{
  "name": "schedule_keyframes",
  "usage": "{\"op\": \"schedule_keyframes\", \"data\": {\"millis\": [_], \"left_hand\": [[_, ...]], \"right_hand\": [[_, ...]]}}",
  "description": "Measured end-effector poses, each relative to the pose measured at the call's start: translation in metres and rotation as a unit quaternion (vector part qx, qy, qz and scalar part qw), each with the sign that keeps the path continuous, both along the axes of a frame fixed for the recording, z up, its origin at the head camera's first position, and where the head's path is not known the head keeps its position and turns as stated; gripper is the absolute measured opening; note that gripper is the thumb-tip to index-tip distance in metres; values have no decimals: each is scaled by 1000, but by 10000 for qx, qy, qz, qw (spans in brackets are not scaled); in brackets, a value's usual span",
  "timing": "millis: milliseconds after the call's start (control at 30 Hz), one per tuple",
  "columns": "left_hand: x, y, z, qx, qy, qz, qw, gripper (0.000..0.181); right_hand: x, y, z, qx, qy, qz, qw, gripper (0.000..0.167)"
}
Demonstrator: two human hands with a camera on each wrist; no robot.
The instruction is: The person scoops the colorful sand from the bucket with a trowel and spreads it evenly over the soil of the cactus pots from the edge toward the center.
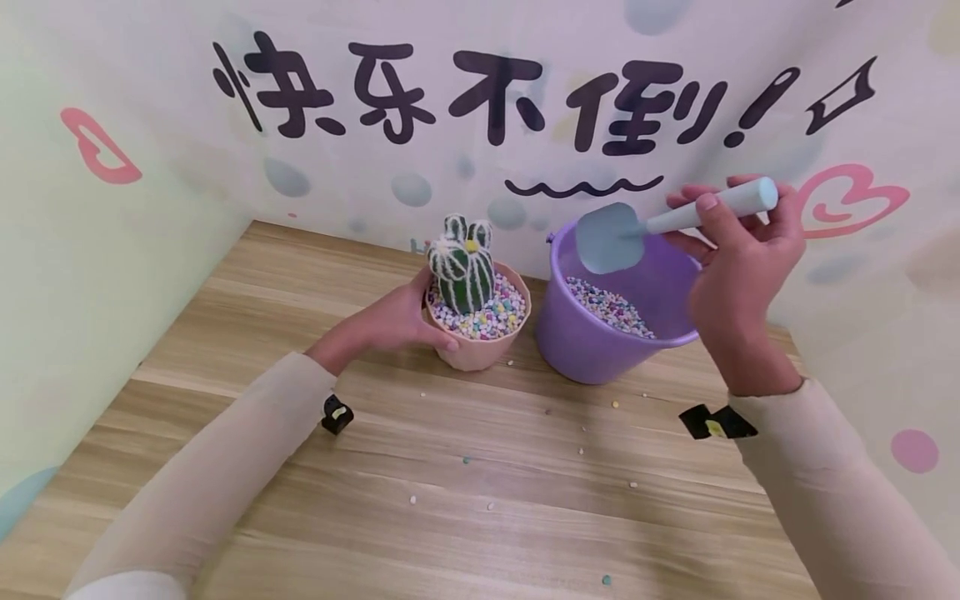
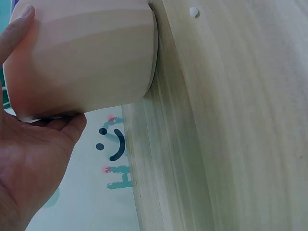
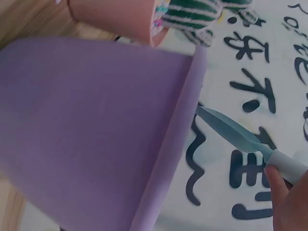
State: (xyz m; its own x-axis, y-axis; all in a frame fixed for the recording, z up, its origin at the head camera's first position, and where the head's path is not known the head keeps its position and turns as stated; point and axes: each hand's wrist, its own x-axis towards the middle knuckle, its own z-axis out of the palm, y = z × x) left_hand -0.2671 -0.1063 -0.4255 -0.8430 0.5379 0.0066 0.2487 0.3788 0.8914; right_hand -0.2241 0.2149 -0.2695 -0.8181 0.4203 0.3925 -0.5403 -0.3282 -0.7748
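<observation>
A green knitted-looking cactus (image 1: 467,287) with white ridges stands in a pink flowerpot (image 1: 476,353) filled with multicoloured pebbles. My left hand (image 1: 396,320) grips the pot's left side, thumb at the front; in the left wrist view its fingers press the pot wall (image 2: 86,57). To the right stands a purple bucket (image 1: 579,346) with similar pebbles (image 1: 611,307) inside. My right hand (image 1: 738,271) holds a light blue trowel (image 1: 611,239) by its handle, the blade over the bucket's mouth. From the right wrist view, the trowel blade (image 3: 231,130) sits beyond the bucket's rim.
Several loose pebbles (image 1: 467,460) are scattered over the wooden tabletop (image 1: 360,517). A white wall cloth (image 1: 420,83) with large black characters hangs right behind the pot and bucket. A pale green side wall (image 1: 90,292) borders the table's left edge.
</observation>
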Motion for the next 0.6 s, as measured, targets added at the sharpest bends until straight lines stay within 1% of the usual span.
{"op": "schedule_keyframes", "data": {"millis": [167, 367, 467, 600], "left_hand": [[-7, 2, 0, 112, 57, -37, 9999, 118], [-14, 2, 1, 46, 78, -56, 9999, 122], [-17, 3, 1, 19, 93, -69, 9999, 122], [-21, 5, 1, 7, 133, -85, 9999, 119]], "right_hand": [[-12, 17, -1, 172, -340, -55, 9993, 32], [-30, 35, -6, 313, -725, -103, 9968, 28], [-40, 44, -8, 447, -1024, -146, 9936, 25], [-52, 54, -12, 629, -1541, -114, 9860, 21]]}}
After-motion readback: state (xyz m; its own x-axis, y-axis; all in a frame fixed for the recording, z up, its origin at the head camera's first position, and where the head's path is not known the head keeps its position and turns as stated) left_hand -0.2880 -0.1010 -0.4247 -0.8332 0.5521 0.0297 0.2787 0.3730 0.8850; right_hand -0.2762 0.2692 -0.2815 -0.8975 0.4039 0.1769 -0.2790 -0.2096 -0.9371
